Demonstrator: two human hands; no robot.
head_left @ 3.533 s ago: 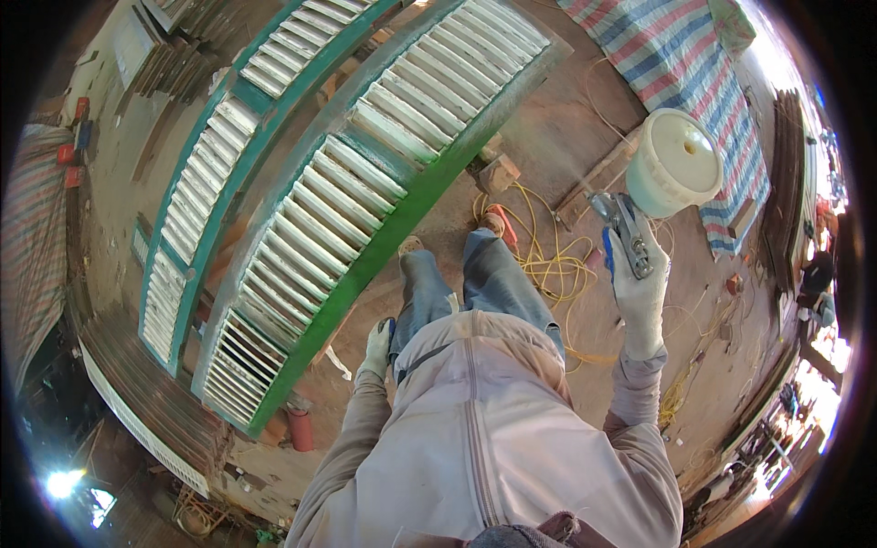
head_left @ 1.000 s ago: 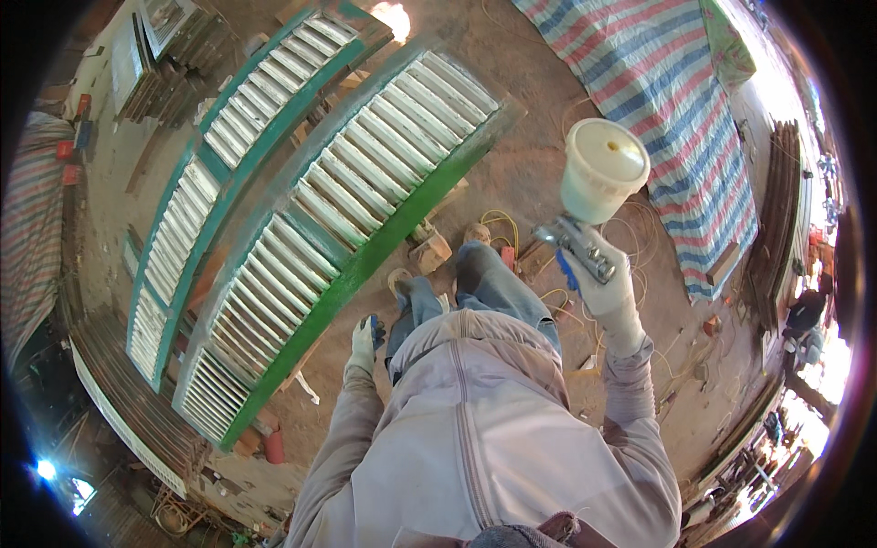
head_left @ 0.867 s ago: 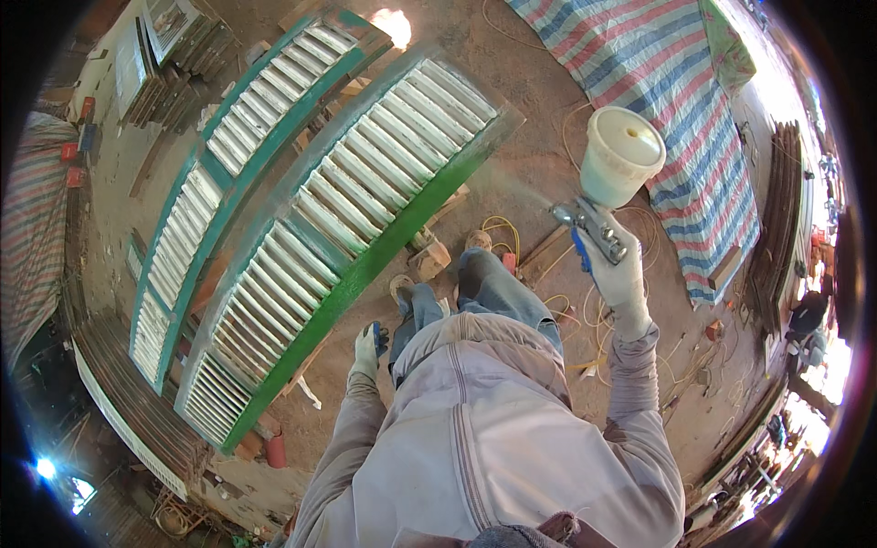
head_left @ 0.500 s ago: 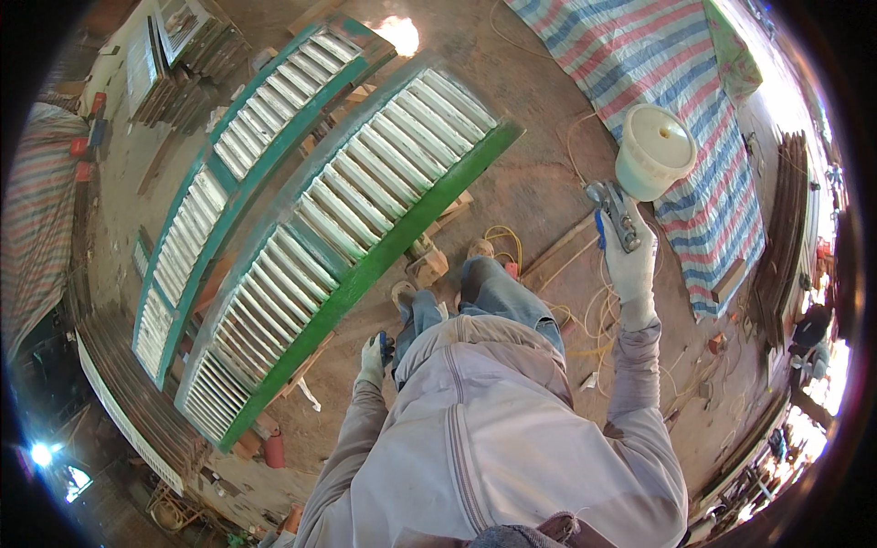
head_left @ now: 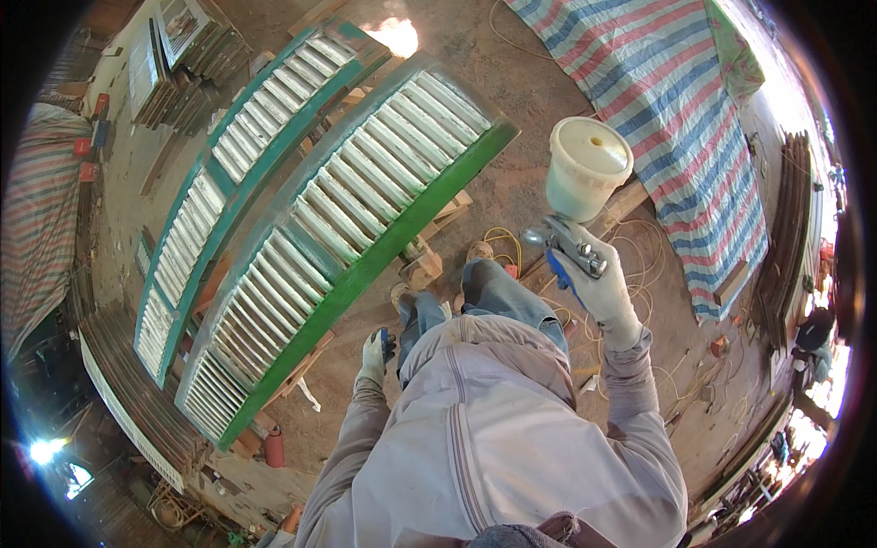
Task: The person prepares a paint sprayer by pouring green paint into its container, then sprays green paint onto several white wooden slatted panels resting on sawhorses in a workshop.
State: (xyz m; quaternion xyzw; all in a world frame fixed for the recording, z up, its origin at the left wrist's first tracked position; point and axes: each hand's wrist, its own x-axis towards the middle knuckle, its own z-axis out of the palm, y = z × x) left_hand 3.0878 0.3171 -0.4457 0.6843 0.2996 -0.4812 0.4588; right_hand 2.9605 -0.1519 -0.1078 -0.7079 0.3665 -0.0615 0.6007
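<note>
My right hand [head_left: 598, 281], in a white glove with a blue palm, is wrapped round a metal spray gun [head_left: 575, 248]. A whitish translucent paint cup [head_left: 589, 169] with a round lid sits at the gun's far end, slightly tilted. To the left stands a curved louvred panel [head_left: 352, 192] with white-looking slats and a bright green near edge; the gun is apart from it. Low beside my left thigh hangs my left hand [head_left: 375, 356], gloved alike, its fingers loosely bent and apart with nothing visible in them.
Behind the first panel is a second louvred panel [head_left: 196, 205] with a teal frame. Wooden supports [head_left: 422, 263] hold the near one up. Yellow hose [head_left: 639, 283] lies coiled on the floor at right. A striped tarp [head_left: 694, 183] spreads beyond, and stacked boards [head_left: 790, 228] lie farther right.
My right hand has brought the spray gun and its cup leftward and a little closer to my body. My left hand stays almost where it was.
</note>
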